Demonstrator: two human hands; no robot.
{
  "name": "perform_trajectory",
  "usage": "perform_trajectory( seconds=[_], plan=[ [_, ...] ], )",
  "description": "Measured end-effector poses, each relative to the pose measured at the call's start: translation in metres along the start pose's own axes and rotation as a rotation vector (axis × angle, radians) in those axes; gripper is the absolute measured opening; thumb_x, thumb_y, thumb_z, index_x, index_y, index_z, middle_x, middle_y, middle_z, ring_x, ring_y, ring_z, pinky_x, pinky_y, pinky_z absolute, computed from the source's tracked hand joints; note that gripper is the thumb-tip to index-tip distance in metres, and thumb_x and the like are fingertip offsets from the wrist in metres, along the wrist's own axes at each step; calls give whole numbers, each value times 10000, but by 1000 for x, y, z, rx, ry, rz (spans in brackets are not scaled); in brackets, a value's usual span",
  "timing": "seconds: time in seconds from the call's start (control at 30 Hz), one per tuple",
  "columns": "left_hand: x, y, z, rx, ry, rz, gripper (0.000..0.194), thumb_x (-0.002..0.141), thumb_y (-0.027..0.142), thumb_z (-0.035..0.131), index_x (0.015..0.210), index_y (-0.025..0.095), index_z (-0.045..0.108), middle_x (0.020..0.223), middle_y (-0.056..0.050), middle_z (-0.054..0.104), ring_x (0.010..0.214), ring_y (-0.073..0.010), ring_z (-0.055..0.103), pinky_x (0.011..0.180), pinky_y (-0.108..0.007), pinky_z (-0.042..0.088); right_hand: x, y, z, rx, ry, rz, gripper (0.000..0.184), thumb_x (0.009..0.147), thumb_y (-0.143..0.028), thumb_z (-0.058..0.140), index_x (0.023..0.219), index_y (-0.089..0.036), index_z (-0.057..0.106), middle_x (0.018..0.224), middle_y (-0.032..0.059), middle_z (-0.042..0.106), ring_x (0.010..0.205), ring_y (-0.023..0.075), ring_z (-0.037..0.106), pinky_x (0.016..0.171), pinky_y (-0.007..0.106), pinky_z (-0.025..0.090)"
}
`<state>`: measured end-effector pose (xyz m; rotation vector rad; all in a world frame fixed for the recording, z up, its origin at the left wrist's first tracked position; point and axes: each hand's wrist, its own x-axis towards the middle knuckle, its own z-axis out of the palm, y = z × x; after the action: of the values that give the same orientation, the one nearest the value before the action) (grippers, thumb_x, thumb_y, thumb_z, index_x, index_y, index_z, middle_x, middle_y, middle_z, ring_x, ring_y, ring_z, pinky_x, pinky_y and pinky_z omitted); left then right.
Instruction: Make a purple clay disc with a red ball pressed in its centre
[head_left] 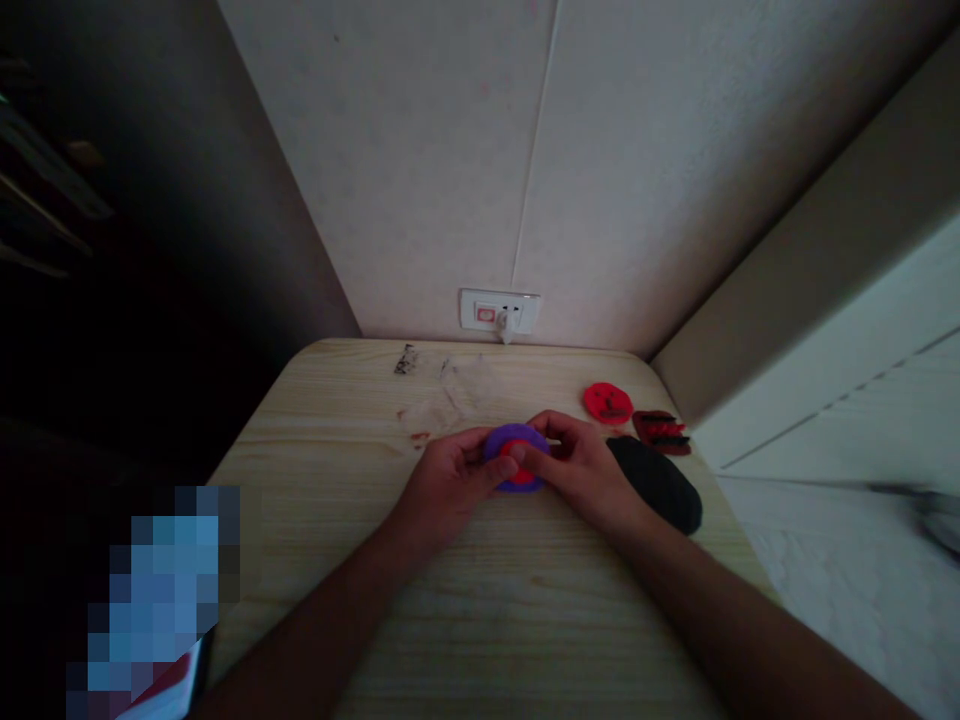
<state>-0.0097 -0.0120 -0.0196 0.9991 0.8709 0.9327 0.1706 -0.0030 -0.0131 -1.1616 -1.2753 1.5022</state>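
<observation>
My left hand and my right hand meet over the table, both closed on a round purple clay disc. A smaller red clay piece lies on the middle of the disc, and both thumbs press on it. The fingers behind the disc are partly hidden. Just right of my right hand is a dark, flattened oval slab, partly covered by the hand and wrist. Beyond it lies a flat red clay disc with dark marks like a face.
A brownish-red piece with dark and red strips lies near the right edge of the wooden table. Smudges and a clear film-like patch mark its far part. A wall socket with a plug sits behind. A pixelated screen-like patch is lower left.
</observation>
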Motion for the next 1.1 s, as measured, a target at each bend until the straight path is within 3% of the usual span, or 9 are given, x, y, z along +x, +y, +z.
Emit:
perform_trajectory(
  seconds=[0.27,0.43,0.63,0.93,1.1],
  plan=[
    [0,2,-2,24,37,21,371,729,382,887,1032,188,795,966,-60,812,868,-206,749,818,-305,586,0,-2,-3,-28,-32,-2,425,764,-568,825,840,-181,667,665,-43,604,516,77,448,477,217,328],
    [1,-4,-5,-48,21,-11,411,806,399,830,1149,182,763,1042,-87,809,946,-217,753,852,-315,588,0,-1,-4,21,-42,2,429,754,-549,847,867,-171,678,680,-41,619,514,67,454,473,203,327],
    [1,-4,-4,-81,28,-43,443,823,439,811,1162,160,753,1109,-120,795,988,-233,748,849,-323,598,-2,-2,0,23,-49,23,467,674,-499,916,902,-185,656,809,-2,698,689,133,626,622,238,498],
    [-1,-2,0,-127,30,-28,453,811,436,814,1168,166,747,1112,-122,792,1020,-264,743,880,-370,599,-4,-4,1,-52,-41,-13,438,742,-554,852,891,-199,644,783,-5,668,675,140,596,605,249,468],
    [-1,0,0,5,42,20,477,740,361,879,1162,176,758,1008,-90,805,973,-246,747,829,-328,594,-2,-5,0,-63,-32,-37,434,803,-614,770,852,-196,663,717,-29,600,590,107,494,532,232,383]
  ],
)
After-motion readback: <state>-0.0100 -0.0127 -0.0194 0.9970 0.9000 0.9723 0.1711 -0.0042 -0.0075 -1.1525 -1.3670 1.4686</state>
